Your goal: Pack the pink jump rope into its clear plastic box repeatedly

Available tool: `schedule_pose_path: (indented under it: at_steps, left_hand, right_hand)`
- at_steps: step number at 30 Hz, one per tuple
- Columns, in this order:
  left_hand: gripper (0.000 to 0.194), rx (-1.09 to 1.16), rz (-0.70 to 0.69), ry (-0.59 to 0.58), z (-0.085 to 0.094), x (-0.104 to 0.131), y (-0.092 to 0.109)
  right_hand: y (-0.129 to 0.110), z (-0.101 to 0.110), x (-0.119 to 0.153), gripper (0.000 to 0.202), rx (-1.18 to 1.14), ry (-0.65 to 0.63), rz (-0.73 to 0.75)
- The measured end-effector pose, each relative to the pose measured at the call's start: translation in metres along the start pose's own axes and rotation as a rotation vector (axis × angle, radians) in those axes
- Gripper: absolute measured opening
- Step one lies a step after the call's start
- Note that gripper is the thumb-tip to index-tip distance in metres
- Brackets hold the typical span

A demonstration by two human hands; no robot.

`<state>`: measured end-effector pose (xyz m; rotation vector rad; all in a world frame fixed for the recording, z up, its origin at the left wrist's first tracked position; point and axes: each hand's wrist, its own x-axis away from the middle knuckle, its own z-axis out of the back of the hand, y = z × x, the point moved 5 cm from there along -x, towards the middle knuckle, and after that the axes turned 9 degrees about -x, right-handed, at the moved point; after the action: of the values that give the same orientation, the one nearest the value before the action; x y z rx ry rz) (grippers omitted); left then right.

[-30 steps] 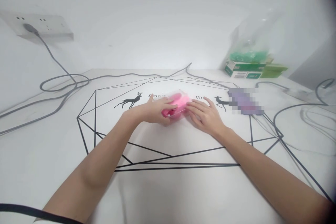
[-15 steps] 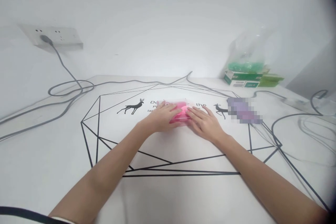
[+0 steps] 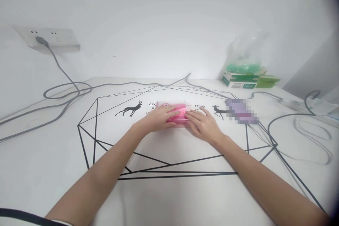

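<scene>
A pink item in clear plastic (image 3: pixel 180 113) lies on the white table (image 3: pixel 180 197), near the middle of the printed pattern. My left hand (image 3: pixel 158 117) rests over its left part, fingers stretched across it. From the right, my right hand (image 3: pixel 203 123) touches its right edge with fingers extended and lying nearly flat. Both palms face down. What lies beneath the fingers is hidden.
At the back right, green and white boxes (image 3: pixel 239 79) stand under a clear bag with green contents (image 3: pixel 243 67). A pixelated purple item (image 3: pixel 242 111) lies right of my hands. Grey cables (image 3: pixel 111 84) cross the table's back and sides; a wall socket (image 3: pixel 60 37) is at left.
The whole view has shifted slightly, moving the scene a little to the left in the picture. Both hands remain on the pink item, with only slight finger movement.
</scene>
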<state>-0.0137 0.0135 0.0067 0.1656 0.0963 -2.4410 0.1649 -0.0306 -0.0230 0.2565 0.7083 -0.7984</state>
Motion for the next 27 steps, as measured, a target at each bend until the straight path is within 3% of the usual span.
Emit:
schedule_pose_path:
  at_steps: [6, 15, 27]
  left_hand:
    - [0.05, -0.002, 0.007, -0.016, -0.004, 0.001, -0.005]
    - [0.044, -0.106, 0.037, 0.143, -0.004, -0.003, 0.024]
    - [0.035, -0.121, 0.015, 0.171, -0.007, -0.004, 0.025]
  right_hand:
    - [0.006, 0.004, -0.001, 0.032, -0.06, 0.01, -0.059]
    - [0.011, 0.007, -0.003, 0.03, -0.15, 0.052, -0.074]
    - [0.021, 0.023, -0.008, 0.044, -0.18, 0.058, -0.146]
